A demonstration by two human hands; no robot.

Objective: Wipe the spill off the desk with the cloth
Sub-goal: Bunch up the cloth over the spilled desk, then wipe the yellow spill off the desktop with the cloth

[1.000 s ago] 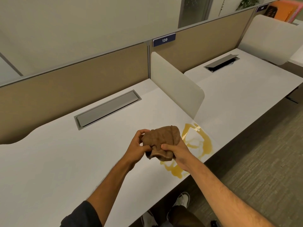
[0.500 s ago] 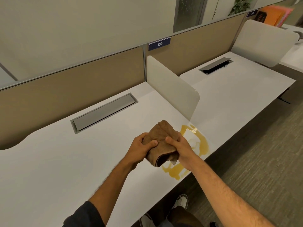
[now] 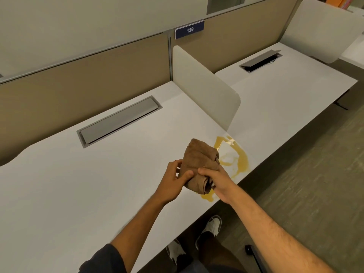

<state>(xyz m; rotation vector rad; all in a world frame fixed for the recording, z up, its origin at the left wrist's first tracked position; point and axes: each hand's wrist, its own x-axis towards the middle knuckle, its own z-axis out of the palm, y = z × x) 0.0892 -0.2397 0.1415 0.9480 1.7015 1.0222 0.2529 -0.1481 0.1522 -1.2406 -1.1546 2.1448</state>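
1. An office, with rows of work spots side by side.
2. Long white desk (image 3: 59, 184) next to another white desk (image 3: 285, 99), split by a small white divider (image 3: 206, 85).
3. Tan partition wall (image 3: 78, 79) behind the desks.
4. Blue number sign (image 3: 189, 29) reading 139 on top of the wall.
5. Grey cable flap (image 3: 120, 120) set into the desk top, and an open cable flap (image 3: 261, 61) next door.
6. Grey carpet floor (image 3: 305, 184).

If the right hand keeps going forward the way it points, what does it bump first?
Probably the yellow spill on the desk, just beyond the right hand holding the cloth; height is unclear.
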